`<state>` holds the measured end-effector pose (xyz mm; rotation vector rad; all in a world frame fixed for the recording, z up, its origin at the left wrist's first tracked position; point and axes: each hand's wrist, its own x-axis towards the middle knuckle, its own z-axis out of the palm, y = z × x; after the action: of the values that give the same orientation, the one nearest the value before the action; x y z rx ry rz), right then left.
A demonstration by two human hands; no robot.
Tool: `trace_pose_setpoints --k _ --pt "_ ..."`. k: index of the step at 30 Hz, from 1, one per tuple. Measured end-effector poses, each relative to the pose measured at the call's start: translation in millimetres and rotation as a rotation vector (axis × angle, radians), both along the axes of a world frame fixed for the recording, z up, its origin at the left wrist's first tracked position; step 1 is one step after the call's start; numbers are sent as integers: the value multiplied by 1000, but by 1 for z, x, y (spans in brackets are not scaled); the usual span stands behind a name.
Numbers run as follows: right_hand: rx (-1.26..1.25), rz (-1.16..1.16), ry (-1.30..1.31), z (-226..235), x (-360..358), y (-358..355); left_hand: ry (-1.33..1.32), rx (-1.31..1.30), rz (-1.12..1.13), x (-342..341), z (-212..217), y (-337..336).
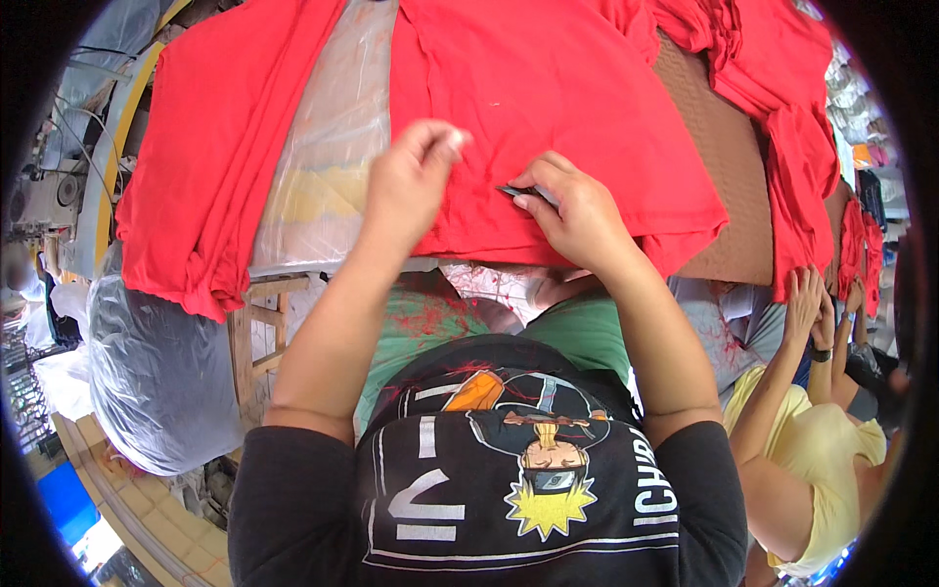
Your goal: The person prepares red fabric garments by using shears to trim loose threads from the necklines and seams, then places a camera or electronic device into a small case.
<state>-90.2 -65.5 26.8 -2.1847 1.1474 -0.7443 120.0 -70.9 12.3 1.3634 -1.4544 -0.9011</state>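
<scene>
A red garment (548, 108) lies spread on the table in front of me, its near edge hanging at the table's front. Over the left part of this cloth my left hand (416, 171) is raised, thumb and fingers pinched together. What the pinch holds, if anything, is too small and blurred to make out. My right hand (575, 207) is closed around a pair of small dark thread snips (513, 191), whose narrow tips point left over the garment. The hand hides the rest of the snips. A gap separates my two hands.
Another red garment (210, 147) drapes over the table's left side, beside a clear plastic sheet (323, 137). Brown quilted cloth (729, 176) covers the right side. A large plastic-wrapped bundle (156, 362) stands at left. Close on my right, a person in yellow (817, 460) handles red cloth (797, 176).
</scene>
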Motion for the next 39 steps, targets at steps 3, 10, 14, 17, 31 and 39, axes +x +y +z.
trace_pose_setpoints --k 3,10,14,17,31,39 --pt "40 -20 -12 1 -3 1 -147 -95 94 4 22 -32" --pt "93 -31 -30 2 -6 4 -659 -392 7 14 -22 -62" --pt "82 -13 -19 -1 -8 1 -629 -226 46 10 -20 -61" --pt "72 -12 -39 1 -9 2 -522 -182 80 12 -15 -70" --pt "117 -21 -101 -1 -12 2 -544 -292 -60 -15 -23 -72" --pt "210 -28 -224 -1 -17 2 -381 -194 -67 1 5 -60"
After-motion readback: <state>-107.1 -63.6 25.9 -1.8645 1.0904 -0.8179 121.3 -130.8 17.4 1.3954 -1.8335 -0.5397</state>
